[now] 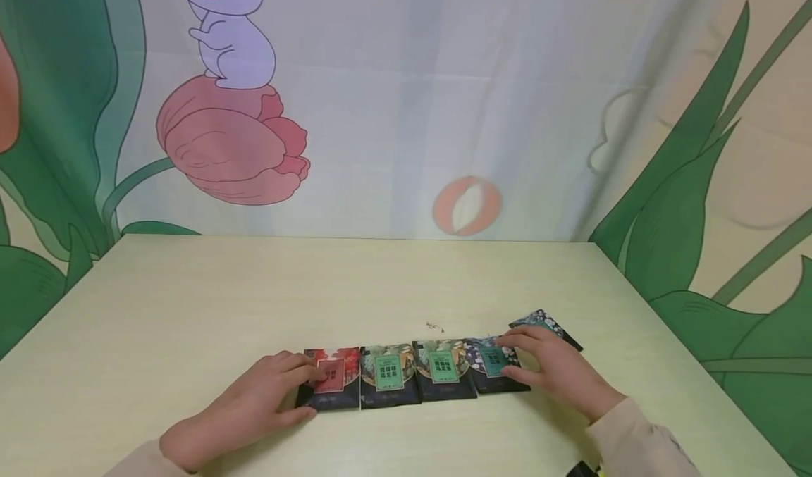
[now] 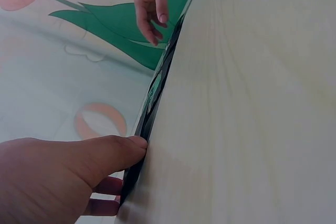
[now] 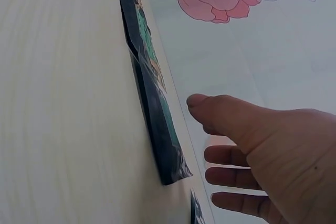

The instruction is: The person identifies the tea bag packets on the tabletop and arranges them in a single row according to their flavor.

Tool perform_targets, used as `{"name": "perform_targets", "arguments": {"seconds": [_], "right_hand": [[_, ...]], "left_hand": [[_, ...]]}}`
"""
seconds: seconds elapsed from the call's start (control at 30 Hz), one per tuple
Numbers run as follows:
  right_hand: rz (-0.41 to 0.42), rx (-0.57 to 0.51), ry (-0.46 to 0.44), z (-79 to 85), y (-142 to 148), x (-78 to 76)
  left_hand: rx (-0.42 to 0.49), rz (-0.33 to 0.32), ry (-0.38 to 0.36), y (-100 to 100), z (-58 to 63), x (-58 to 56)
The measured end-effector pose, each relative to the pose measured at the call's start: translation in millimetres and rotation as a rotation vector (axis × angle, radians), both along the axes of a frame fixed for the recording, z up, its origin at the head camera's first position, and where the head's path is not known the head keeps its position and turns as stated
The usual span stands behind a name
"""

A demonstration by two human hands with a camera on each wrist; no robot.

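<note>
Several tea sachets lie side by side in a row on the table. At the left end is a red-and-black sachet (image 1: 336,382), where my left hand (image 1: 244,406) rests its fingers on the left side, thumb by the near corner. Two green-labelled sachets (image 1: 390,375) fill the middle. A blue floral sachet (image 1: 491,371) makes the right end. Over its right side is my right hand (image 1: 555,364), fingers spread; in the right wrist view the thumb (image 3: 226,111) stands apart from the sachet. Another blue floral sachet (image 1: 539,320) lies tilted behind the right hand, partly hidden.
Small dark crumbs (image 1: 434,327) lie on the pale wooden table (image 1: 355,280) behind the row. A black object (image 1: 581,470) shows at the bottom edge near the right sleeve. A printed cloth (image 1: 380,110) hangs behind the table.
</note>
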State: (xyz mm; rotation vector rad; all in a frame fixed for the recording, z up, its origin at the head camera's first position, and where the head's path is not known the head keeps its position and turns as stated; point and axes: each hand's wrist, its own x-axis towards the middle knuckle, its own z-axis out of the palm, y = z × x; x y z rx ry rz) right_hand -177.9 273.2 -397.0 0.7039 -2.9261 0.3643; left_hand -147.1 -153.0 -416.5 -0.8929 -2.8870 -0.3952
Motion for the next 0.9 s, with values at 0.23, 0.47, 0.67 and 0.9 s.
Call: {"name": "perform_targets", "arguments": {"seconds": [0.23, 0.47, 0.67, 0.9], "right_hand": [[-0.051, -0.030, 0.039, -4.5, 12, -5.6], [-0.155, -0.018, 0.052, -8.0, 29, -11.7], [-0.212, -0.019, 0.009, -12.2, 37, -15.6], [-0.208, -0.001, -0.020, -18.3, 42, -17.4]], "left_hand": [[0.006, -0.003, 0.008, -1, -1.1, 1.4], [0.003, 0.005, 0.004, 0, -1.2, 1.7], [0.005, -0.006, 0.009, -1, -1.0, 1.3], [0.005, -0.001, -0.002, 0, 0.4, 0.2]]}}
